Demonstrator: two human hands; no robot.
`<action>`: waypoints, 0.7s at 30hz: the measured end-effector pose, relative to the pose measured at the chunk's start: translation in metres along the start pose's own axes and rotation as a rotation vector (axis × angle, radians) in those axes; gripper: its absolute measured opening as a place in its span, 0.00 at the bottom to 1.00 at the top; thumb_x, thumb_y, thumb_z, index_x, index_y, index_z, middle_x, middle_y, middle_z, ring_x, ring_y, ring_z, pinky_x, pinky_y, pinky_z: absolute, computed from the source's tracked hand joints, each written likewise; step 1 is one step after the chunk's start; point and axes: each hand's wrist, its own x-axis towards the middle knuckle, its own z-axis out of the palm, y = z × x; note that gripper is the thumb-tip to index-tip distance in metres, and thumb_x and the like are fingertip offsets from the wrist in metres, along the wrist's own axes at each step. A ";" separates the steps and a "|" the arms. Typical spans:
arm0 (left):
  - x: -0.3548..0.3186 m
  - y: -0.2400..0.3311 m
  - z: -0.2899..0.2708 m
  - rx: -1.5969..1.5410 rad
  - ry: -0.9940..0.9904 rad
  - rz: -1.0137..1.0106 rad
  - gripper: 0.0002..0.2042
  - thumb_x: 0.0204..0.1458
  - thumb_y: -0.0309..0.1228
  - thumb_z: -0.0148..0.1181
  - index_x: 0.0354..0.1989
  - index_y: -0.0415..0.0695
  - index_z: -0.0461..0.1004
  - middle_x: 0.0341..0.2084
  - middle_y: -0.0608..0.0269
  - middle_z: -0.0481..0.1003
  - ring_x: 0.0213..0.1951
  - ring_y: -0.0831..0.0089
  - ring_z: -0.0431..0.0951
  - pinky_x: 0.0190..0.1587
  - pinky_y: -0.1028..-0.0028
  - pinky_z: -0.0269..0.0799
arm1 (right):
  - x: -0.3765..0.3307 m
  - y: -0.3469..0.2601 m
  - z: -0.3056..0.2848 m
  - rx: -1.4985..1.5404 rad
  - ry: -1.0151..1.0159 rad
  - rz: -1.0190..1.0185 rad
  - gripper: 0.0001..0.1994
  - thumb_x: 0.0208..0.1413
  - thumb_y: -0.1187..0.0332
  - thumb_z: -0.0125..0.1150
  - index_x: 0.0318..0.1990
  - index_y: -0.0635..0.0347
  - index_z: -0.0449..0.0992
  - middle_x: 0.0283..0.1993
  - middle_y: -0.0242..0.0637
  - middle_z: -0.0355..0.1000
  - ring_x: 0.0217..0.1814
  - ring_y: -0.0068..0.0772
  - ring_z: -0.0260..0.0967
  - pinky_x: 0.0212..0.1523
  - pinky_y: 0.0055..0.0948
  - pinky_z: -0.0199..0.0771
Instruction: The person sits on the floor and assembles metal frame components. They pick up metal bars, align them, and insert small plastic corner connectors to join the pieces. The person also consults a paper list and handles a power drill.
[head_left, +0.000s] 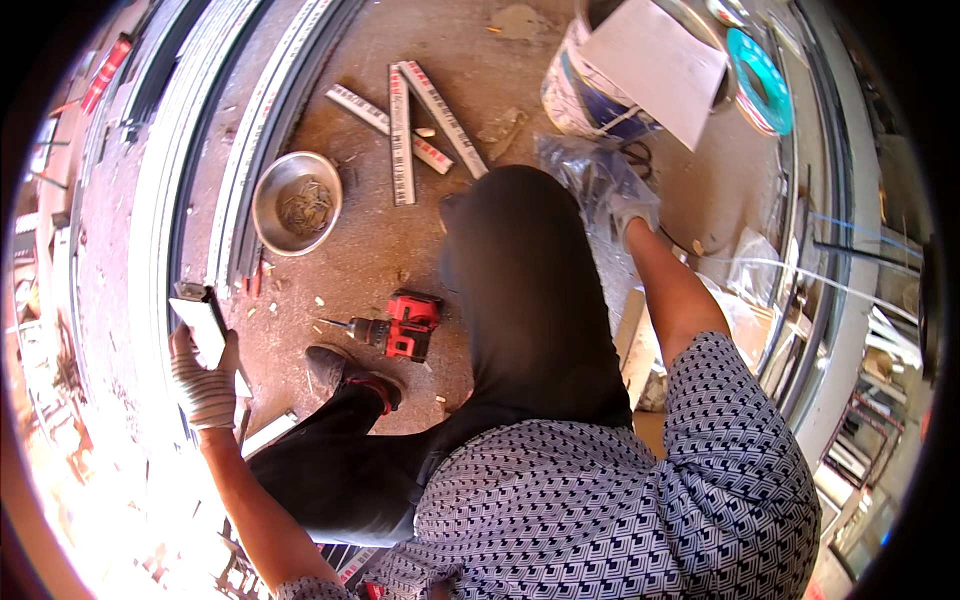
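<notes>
At the left, my left hand (205, 385), in a striped work glove, is closed around the end of a white profile bar (201, 325). The thumb lies along one side of the bar and the fingers along the other. My right arm reaches forward past my knee. My right hand (633, 207), in a pale glove, is at a clear plastic bag (590, 180) beside a bucket. Crumpled plastic covers its fingers, so I cannot see whether they grip anything.
A red and black cordless drill (408, 325) lies by my shoe. A metal bowl (298, 203) holds small metal pieces. Short white strips (402, 140) lie ahead, long profiles (262, 130) at the left. A bucket (570, 90) bears a white sheet; a teal tape roll (760, 80) is beside it.
</notes>
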 end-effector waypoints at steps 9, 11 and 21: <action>0.002 0.010 -0.010 0.029 -0.039 -0.027 0.29 0.46 0.25 0.74 0.57 0.37 0.70 0.45 0.57 0.72 0.48 0.65 0.72 0.55 0.66 0.70 | -0.012 -0.020 0.014 -0.352 0.126 -0.102 0.36 0.62 0.39 0.50 0.67 0.57 0.67 0.63 0.48 0.73 0.65 0.51 0.71 0.63 0.40 0.69; 0.003 0.013 -0.011 0.058 -0.031 -0.006 0.28 0.46 0.26 0.74 0.57 0.37 0.70 0.44 0.56 0.73 0.47 0.64 0.73 0.54 0.66 0.70 | -0.011 -0.014 0.012 -0.357 0.090 -0.096 0.35 0.62 0.39 0.49 0.66 0.58 0.68 0.63 0.48 0.73 0.65 0.51 0.70 0.62 0.40 0.69; 0.005 0.019 -0.016 0.022 -0.006 0.027 0.28 0.44 0.29 0.77 0.52 0.35 0.71 0.40 0.56 0.73 0.42 0.64 0.72 0.49 0.66 0.70 | 0.038 0.026 0.031 -0.419 -0.123 -0.054 0.33 0.65 0.41 0.43 0.62 0.60 0.73 0.62 0.49 0.74 0.66 0.51 0.69 0.61 0.41 0.69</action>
